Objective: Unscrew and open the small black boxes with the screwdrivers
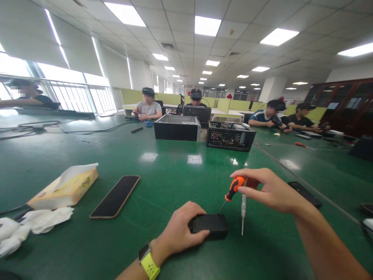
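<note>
Fingers and thumb of my left hand (180, 225) wrap around the end of a small black box-shaped device (215, 224) on the green table. My right hand (269, 191) grips the handle of an orange and black screwdriver (234, 188) from above. Its shaft slants down to the far edge of the black device; whether the tip sits in a screw is too small to tell. A clear, slim screwdriver (243, 210) points downward beneath the right hand, apparently held by the other fingers, with its upper end hidden.
A smartphone (115, 197), a tissue pack (65, 186) and crumpled tissues (43, 221) lie left. Two open computer cases (177, 131) stand ahead. A flat black object (304, 193) lies beyond my right wrist. Another screwdriver (300, 144) is farther right. Several people sit around the table.
</note>
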Demonstrator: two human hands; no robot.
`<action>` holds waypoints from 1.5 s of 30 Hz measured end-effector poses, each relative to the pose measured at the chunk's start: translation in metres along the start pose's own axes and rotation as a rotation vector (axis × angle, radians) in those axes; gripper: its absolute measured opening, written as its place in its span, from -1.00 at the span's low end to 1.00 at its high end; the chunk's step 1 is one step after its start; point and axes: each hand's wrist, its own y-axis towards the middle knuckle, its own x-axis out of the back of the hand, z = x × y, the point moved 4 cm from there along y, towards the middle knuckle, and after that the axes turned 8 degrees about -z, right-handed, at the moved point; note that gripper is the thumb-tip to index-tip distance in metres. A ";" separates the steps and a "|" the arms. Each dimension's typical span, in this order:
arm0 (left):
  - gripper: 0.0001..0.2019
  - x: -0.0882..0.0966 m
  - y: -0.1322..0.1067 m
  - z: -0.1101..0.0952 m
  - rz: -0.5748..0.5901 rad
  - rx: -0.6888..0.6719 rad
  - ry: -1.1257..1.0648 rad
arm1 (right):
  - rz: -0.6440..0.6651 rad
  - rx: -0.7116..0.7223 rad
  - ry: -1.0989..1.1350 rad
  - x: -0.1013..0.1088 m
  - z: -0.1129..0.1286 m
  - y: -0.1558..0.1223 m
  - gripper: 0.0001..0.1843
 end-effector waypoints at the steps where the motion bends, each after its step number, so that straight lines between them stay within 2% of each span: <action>1: -0.72 0.000 0.000 0.000 0.000 -0.001 0.000 | -0.013 -0.016 -0.051 0.002 -0.003 0.000 -0.77; 5: -0.73 0.000 -0.001 0.001 0.005 -0.007 0.010 | -0.121 -0.079 -0.276 0.007 -0.012 0.003 -0.50; 9: -0.69 0.000 -0.001 0.005 0.029 -0.021 -0.002 | 0.019 -0.017 -0.073 0.005 -0.006 0.002 -0.74; 11: -0.66 -0.001 -0.001 0.007 0.034 -0.027 -0.015 | 0.063 -0.002 -0.034 0.006 -0.004 0.001 -0.72; 15: -0.63 -0.002 -0.001 0.011 0.031 -0.025 -0.018 | -0.058 -0.076 -0.222 0.010 -0.006 0.001 -0.53; 19: -0.55 -0.004 0.000 0.017 0.021 0.004 -0.004 | 0.056 0.016 -0.080 0.007 0.003 0.000 -0.73; 21: -0.48 -0.003 0.001 0.020 0.014 0.035 0.017 | 0.059 0.011 -0.102 0.007 0.003 -0.001 -0.73; 24: -0.42 -0.001 0.001 0.020 0.008 0.096 0.063 | -0.031 -0.066 -0.253 0.009 -0.004 0.000 -0.52; 25: -0.43 0.001 0.002 0.019 0.008 0.118 0.079 | -0.036 -0.073 -0.256 0.009 -0.006 0.000 -0.51; 28: -0.46 0.004 0.003 0.016 0.006 0.184 0.124 | 0.034 -0.025 -0.117 0.006 -0.003 0.000 -0.72; 30: -0.48 0.005 0.002 0.015 0.007 0.217 0.138 | 0.061 -0.001 -0.069 0.007 0.001 0.000 -0.76; 34: -0.50 0.005 0.001 0.016 0.001 0.277 0.092 | 0.032 -0.015 -0.115 0.009 0.004 -0.001 -0.72; 40: -0.54 0.001 -0.002 0.023 -0.034 0.397 -0.027 | 0.049 0.021 -0.066 0.008 0.008 -0.003 -0.80; 43: -0.57 -0.003 -0.002 0.027 -0.036 0.401 -0.103 | -0.009 -0.050 -0.140 0.008 0.005 -0.003 -0.65; 45: -0.57 -0.004 -0.002 0.029 -0.045 0.384 -0.140 | -0.034 -0.079 -0.125 0.008 0.004 -0.002 -0.62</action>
